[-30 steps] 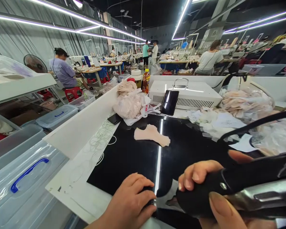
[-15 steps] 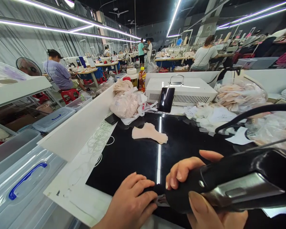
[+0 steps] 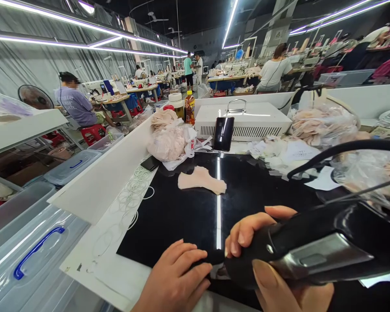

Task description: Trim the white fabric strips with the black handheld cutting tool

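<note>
My right hand is wrapped round a black corded hand tool with a shiny metal plate along its side. The tool's rounded end points left, close over the near part of the black work surface. My left hand lies palm down at the near edge, fingers stretched towards that end and holding nothing visible. What lies under the tool's end and my fingertips is mostly hidden. Farther off, a stack of beige fabric pieces rests on the black surface, apart from both hands.
Thin white rings lie along the left edge. Behind stand a bag of fabric, a phone and a white metal box. A thick black cable arches at right. Plastic bins stand left; people sit at sewing machines beyond.
The whole view has shifted slightly, with the background now a little further left and up. Both hands and the tool keep nearly the same position, and the fabric stack stays put.
</note>
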Demonstrator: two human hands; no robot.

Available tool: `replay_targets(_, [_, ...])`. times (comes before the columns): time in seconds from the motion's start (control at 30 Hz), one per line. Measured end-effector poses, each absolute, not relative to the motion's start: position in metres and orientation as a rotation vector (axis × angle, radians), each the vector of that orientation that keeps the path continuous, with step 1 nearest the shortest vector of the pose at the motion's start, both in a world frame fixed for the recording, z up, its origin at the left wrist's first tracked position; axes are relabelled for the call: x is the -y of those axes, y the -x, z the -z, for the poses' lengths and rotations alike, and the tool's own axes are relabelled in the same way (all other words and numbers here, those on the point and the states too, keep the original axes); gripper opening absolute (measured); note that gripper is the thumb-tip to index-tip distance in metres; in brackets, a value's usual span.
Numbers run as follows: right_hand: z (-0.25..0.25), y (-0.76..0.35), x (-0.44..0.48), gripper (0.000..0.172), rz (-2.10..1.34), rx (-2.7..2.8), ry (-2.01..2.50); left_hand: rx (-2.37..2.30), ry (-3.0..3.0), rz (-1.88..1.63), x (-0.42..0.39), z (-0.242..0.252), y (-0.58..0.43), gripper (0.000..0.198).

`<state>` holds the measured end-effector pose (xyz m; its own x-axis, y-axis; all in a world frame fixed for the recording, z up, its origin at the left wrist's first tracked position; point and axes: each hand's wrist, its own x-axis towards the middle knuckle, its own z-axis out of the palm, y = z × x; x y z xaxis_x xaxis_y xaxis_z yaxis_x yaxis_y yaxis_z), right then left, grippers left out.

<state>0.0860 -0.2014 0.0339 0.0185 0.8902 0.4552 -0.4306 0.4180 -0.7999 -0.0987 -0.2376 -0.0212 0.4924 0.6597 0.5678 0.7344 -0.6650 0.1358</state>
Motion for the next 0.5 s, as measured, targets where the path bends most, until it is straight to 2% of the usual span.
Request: replay_targets(0.5, [-0.033, -0.093, 0.2, 0.036, -1.1, 1.152, 0.531, 1.127, 2.454, 0.892, 0.243, 0.033, 0.098, 0.019])
